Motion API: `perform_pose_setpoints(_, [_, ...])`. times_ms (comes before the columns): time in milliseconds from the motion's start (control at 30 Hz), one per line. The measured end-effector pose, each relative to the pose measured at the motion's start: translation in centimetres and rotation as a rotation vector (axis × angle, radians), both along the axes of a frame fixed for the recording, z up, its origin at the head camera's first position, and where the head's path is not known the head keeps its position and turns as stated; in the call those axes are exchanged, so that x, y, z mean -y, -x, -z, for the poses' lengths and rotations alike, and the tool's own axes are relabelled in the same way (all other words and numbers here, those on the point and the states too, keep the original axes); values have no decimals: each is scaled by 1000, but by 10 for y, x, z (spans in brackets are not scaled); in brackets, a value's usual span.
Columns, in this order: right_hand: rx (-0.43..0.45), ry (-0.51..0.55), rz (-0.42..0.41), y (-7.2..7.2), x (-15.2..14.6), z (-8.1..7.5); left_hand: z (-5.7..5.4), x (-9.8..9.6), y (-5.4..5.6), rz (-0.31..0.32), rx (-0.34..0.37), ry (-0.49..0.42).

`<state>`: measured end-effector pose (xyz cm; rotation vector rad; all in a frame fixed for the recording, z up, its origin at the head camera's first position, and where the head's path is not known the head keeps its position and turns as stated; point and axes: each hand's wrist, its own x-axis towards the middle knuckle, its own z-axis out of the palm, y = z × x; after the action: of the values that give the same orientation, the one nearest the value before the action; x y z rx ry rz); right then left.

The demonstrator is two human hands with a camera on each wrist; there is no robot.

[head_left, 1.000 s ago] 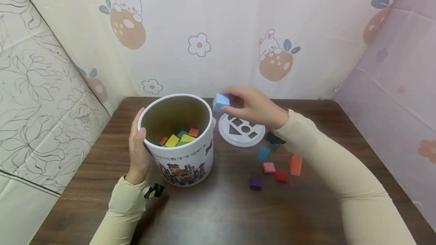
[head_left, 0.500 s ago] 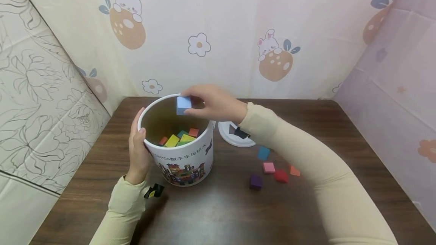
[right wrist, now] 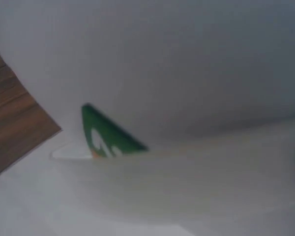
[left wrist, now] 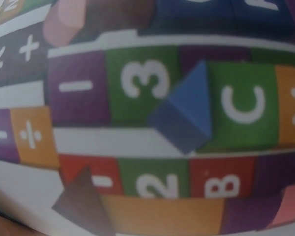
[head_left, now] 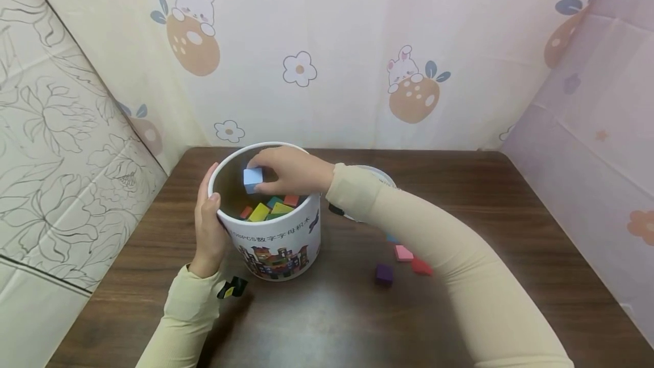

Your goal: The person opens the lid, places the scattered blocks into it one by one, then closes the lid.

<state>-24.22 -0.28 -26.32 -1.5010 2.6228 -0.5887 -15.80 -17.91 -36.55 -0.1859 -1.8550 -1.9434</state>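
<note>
Right hand [head_left: 291,170] pinches a pale-blue cube [head_left: 252,179], perhaps painted wood, within the round white bucket [head_left: 301,237]; left hand [head_left: 208,234] grips its smooth rim [head_left: 261,223], above a wood-grained surface [head_left: 327,322]

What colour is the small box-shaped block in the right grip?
Light blue; the small box-shaped block in the right grip shows best in the head view.

From my remote station I classify this site as a home-style play corner; the exact room cannot be confirmed. Indicators: a wood-grain desk [head_left: 317,328] with rounded far corners; a curtain [head_left: 347,27] printed with cartoon rabbits and flowers behind the far edge; a white covering [head_left: 51,95] with line-drawn blossoms along the left edge; lilac-tinted flowered fabric [head_left: 598,129] along the right edge; a toy-block bucket [head_left: 276,243] near the far left corner.
</note>
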Motion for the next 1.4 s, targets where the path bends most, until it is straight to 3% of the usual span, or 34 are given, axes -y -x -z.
perform_pose_setpoints(133, [-25,-41,18,-3,2,2,0,0,0,-7,-5,2])
perform_pose_setpoints(367, [6,-91,15,-3,2,2,1,0,0,-17,-5,16])
perform_pose_setpoints(867, [36,10,76,-4,-3,4,1,0,1,-29,2,31])
perform_pose_setpoints(967, [30,103,75,-4,-5,6,1,0,0,-20,11,18])
perform_pose_setpoints(1133, [-51,387,56,-4,-15,14,1,0,1,-6,9,9])
perform_pose_setpoints(1400, [-303,746,-15,-12,-49,26,1,0,1,-9,-7,2])
